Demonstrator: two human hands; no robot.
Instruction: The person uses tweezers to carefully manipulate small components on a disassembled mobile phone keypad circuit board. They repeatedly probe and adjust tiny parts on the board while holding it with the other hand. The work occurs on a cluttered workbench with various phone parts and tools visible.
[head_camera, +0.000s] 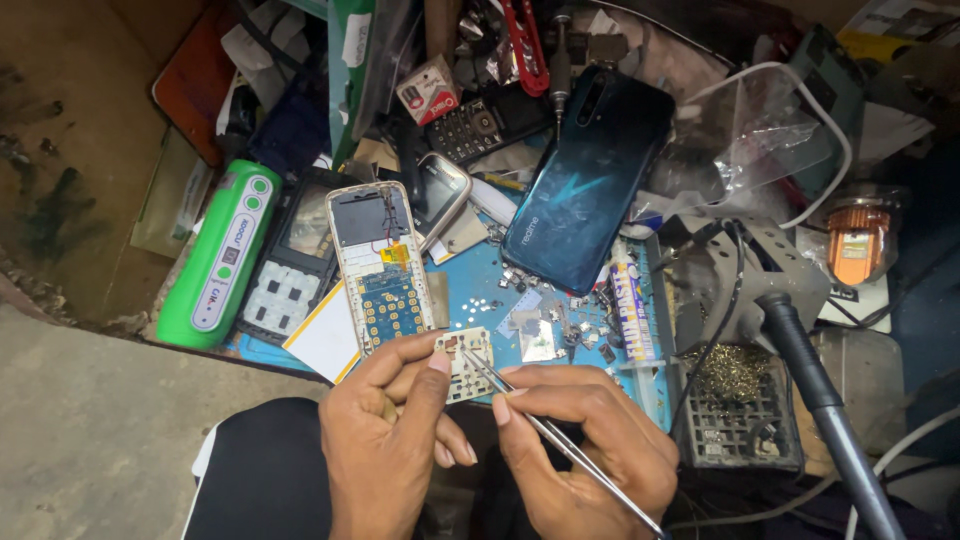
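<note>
One small keypad board (466, 364), pale with rows of contacts, pinched at its left edge between thumb and forefinger of the left hand (392, 440); held just above the near edge of the blue work mat (478, 290).
One pair of metal tweezers (545, 430), gripped closed in the fingers of the right hand (590, 450), tips touching the top of the keypad board.

Placed relative to the keypad board:
- Just above left: one opened white keypad phone (382, 265), circuit board and a yellow strip exposed, with one white card with a yellow edge (325, 342) tucked under its lower end.
- Further left: one black phone frame (292, 262) with a pale keypad sheet, then one green and white power bank (222, 258) at the mat's left edge.
- Just right: a scatter of small metal shields and screws (545, 322), too many and too small to count.
- Right: one syringe of paste (632, 318), lying lengthwise.
- Above right: one dark teal smartphone (590, 180), back up.
- Above: one silver-rimmed small phone (440, 190) and one black keypad phone (470, 128).
- Far right: one grey metal iron stand (760, 300) with brass wool below, and one black-handled soldering iron (830, 420) resting across it.
- Upper right: one clear plastic bag (745, 135) and one white cable (835, 130).
- Top: one red-handled tool (525, 45).
- Below: one dark-clothed knee (262, 470).
</note>
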